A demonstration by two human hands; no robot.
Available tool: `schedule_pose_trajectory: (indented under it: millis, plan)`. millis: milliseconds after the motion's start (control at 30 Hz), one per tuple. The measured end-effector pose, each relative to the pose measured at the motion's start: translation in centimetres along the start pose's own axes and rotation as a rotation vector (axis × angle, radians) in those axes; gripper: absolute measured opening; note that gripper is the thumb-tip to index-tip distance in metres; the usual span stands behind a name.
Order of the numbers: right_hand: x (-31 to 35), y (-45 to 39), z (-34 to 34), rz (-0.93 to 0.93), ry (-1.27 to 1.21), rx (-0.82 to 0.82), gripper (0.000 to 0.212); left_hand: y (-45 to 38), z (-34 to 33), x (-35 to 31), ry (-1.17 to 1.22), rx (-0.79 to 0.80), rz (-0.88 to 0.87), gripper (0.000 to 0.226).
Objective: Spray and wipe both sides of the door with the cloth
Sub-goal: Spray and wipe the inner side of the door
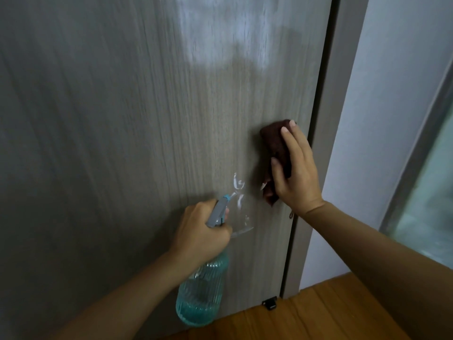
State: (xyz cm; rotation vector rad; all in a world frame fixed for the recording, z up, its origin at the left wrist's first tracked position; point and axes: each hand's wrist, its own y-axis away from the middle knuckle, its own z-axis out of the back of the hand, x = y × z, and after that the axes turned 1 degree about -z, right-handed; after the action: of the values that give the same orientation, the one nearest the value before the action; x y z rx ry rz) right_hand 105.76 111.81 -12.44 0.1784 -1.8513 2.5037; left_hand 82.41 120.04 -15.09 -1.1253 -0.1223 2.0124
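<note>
door: grey wood-grain door panel (122,143), fills most of view, wet streaks low centre
cloth: dark brown folded cloth (275,148), flat on door near its right edge
right hand (297,173): fingers (290,141) straight over cloth, pressing it to door; thumb at cloth's left edge
left hand (203,231): fingers curled round neck of ribbed clear teal spray bottle (201,295), grey nozzle toward door
floor: orange-brown wood floor (331,310), bottom right

Grey wood-grain door (122,131); maroon cloth (275,146); ribbed teal bottle (201,290)
</note>
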Motion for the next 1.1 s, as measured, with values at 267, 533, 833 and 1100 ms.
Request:
schedule_pose_trajectory:
  millis: [267, 533, 833, 1100]
  plan:
    - [2.1, -2.8, -5.1, -0.004, 0.081, -0.122, 0.061, -0.6, 2.6, 0.2, 0.076, -0.088, -0.039, 0.020]
    - [0.0, 11.9, -8.0, 0.252, 0.262, 0.238, 0.082, -1.4, 3.7, 0.3, 0.112, -0.142, -0.050, 0.023]
    - [1.4, 3.5, -7.0, 0.165, 0.194, 0.097, 0.071, -1.3, 4.4, 0.8, 0.080, -0.160, -0.047, 0.025]
    - [2.9, 2.2, -8.0, 0.062, 0.128, -0.051, 0.072, -1.9, 5.1, 1.4, 0.150, -0.162, -0.027, 0.030]
